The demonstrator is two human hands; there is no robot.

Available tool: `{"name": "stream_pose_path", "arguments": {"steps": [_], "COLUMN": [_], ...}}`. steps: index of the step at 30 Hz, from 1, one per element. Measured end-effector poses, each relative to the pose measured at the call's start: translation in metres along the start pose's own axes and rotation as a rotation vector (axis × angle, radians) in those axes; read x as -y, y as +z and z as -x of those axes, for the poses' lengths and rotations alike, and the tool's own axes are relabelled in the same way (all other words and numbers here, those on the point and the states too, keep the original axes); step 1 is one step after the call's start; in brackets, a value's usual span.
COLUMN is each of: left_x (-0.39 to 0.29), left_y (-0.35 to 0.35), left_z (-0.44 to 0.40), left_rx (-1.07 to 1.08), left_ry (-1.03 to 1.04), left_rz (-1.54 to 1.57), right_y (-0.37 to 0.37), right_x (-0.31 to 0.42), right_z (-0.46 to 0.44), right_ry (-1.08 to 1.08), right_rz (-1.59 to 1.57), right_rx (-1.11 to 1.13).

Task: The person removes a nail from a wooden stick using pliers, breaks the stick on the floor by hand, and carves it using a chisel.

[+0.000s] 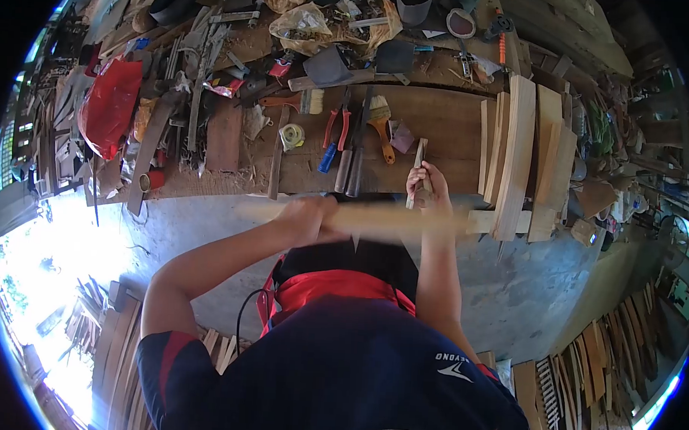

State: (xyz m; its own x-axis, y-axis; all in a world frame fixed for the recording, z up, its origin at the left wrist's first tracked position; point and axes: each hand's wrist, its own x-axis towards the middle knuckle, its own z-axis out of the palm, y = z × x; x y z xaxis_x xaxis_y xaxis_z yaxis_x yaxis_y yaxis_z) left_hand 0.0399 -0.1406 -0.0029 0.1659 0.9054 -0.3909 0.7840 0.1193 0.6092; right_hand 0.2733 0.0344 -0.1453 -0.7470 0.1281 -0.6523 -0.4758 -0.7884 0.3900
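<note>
In the head view a long pale wooden piece [390, 218], smeared by motion, lies level across my body in front of the bench. My left hand [307, 218] is closed round it near its left part. Higher and to the right, my right hand [429, 185] has its fingers wrapped round a thin wooden stick [420, 153] that points up over the bench edge. The long piece passes over my right forearm. Blur hides the exact finger positions on my left hand.
The wooden bench [456, 120] holds brushes [381, 128], red-handled pliers [337, 126], a tape roll [292, 137] and chisels [349, 171]. Boards [516, 157] overhang its right edge. A red bag [112, 106] sits at the left. More planks [596, 357] lean at the lower right.
</note>
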Motion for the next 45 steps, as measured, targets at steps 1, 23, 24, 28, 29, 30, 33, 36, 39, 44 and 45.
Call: {"name": "stream_pose_path", "arguments": {"steps": [1, 23, 24, 28, 29, 30, 33, 36, 39, 44, 45], "left_x": [0.008, 0.002, 0.007, 0.012, 0.007, 0.002, 0.016, 0.022, 0.013, 0.019, 0.010], "left_y": [0.003, -0.001, 0.001, -0.003, -0.007, -0.011, -0.005, -0.003, -0.012, 0.005, -0.002], "left_z": [-0.004, 0.020, 0.014, 0.008, 0.019, 0.023, 0.010, 0.012, 0.018, 0.013, 0.015], "left_rx": [0.064, -0.147, -0.143, 0.090, 0.030, -0.035, 0.051, 0.110, -0.015, 0.092, 0.089], "left_ry": [-0.140, 0.494, 0.494, -0.217, 0.004, 0.226, 0.047, -0.209, 0.200, -0.130, -0.131], "left_rz": [-0.065, 0.144, 0.140, -0.034, -0.010, 0.015, -0.040, -0.145, -0.010, -0.118, -0.119], "right_y": [0.000, 0.003, 0.004, 0.011, 0.009, 0.009, 0.013, 0.018, 0.012, 0.014, 0.006], "right_x": [-0.003, -0.023, -0.024, -0.020, -0.022, -0.022, -0.022, -0.026, -0.025, -0.024, -0.019], "right_z": [0.002, -0.008, -0.007, -0.006, -0.008, -0.008, -0.007, -0.005, -0.007, -0.004, -0.013], "right_ry": [0.001, -0.187, -0.200, -0.186, -0.191, -0.196, -0.188, -0.200, -0.209, -0.166, -0.149], "right_rz": [-0.037, 0.071, 0.080, -0.058, -0.009, 0.045, 0.022, 0.038, 0.068, 0.027, 0.037], "right_rx": [-0.042, -0.120, -0.120, -0.155, -0.161, -0.166, -0.181, -0.195, -0.195, -0.164, -0.152]}}
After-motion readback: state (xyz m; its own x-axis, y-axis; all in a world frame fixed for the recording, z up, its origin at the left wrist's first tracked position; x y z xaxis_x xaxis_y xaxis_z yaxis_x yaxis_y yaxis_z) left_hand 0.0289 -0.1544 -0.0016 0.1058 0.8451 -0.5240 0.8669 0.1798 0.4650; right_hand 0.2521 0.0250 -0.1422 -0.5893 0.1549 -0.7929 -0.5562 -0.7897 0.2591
